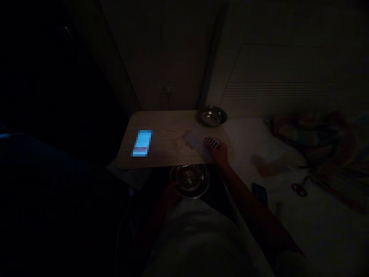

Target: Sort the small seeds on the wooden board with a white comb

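Observation:
The picture is very dark. My left hand (172, 191) grips the left rim of a metal bowl (204, 188), which is below the table's front edge and has unclear contents inside. My right hand (220, 154) is closed around a small white object with dark slots (212, 141), whose kind I cannot make out. Under that hand lies a pale flat sheet (195, 137) on the wooden table (161, 127). Small dark bits (188, 144) are scattered by the sheet's left edge.
A second metal bowl (212, 116) stands at the table's back right corner. A lit phone (142, 143) lies on the left. To the right, a pale surface holds a dark phone (260, 195), scissors (299, 189) and bundled cloth (311, 134). A wall socket (166, 88) has a cable.

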`<state>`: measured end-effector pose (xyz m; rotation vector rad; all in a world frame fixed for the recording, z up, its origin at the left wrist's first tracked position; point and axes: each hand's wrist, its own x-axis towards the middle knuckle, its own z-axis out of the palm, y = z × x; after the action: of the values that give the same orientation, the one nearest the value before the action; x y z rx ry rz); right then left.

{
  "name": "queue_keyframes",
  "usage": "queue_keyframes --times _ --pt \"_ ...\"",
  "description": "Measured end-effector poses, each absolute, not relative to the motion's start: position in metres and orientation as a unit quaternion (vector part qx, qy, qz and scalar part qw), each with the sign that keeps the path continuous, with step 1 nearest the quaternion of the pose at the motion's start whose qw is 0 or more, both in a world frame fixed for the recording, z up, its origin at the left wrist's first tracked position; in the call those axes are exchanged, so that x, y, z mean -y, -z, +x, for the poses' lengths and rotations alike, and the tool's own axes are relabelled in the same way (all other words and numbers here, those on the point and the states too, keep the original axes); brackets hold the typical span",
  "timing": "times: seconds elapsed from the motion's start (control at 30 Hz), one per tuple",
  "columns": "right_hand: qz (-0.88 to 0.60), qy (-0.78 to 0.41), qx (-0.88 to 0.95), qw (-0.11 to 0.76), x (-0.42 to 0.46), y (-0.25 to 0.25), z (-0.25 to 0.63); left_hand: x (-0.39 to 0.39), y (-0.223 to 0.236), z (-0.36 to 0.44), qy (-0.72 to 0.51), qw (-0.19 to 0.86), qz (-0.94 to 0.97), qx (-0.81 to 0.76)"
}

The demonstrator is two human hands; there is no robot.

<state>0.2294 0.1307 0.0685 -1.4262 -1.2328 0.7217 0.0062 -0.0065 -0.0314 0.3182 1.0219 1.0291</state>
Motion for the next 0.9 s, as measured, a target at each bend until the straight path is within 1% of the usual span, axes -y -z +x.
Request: queue_keyframes --times 0.1,0.2,0.3,0.43,0.57,0.8,0.9 --pt "-0.594 -0.29 0.513 0.548 -0.129 -0.075 0.233 0.002 0.029 0.01 -0.507 0.712 0.132 -0.467" --pt "-0.596 -0.282 0.535 0.528 -0.126 -0.08 0.233 -0.003 0.025 0.013 -0.5 0.734 0.113 -0.446" --pt "-0.581 -0.298 0.567 0.502 -0.123 -0.082 0.232 -0.006 0.022 0.015 -0.511 0.731 0.097 -0.441" --pt "-0.555 -0.324 0.58 0.5 -0.119 -0.082 0.234 -0.007 0.023 0.015 -0.507 0.748 0.067 -0.424" --pt "-0.561 -0.31 0.57 0.513 -0.116 -0.084 0.238 -0.006 0.027 0.013 -0.512 0.741 0.073 -0.429" --pt "-0.558 -0.314 0.604 0.475 -0.106 -0.086 0.247 -0.005 0.024 0.016 -0.527 0.721 0.094 -0.44" --pt "-0.554 -0.303 0.614 0.474 -0.104 -0.087 0.254 -0.005 0.02 0.019 -0.54 0.704 0.105 -0.449"
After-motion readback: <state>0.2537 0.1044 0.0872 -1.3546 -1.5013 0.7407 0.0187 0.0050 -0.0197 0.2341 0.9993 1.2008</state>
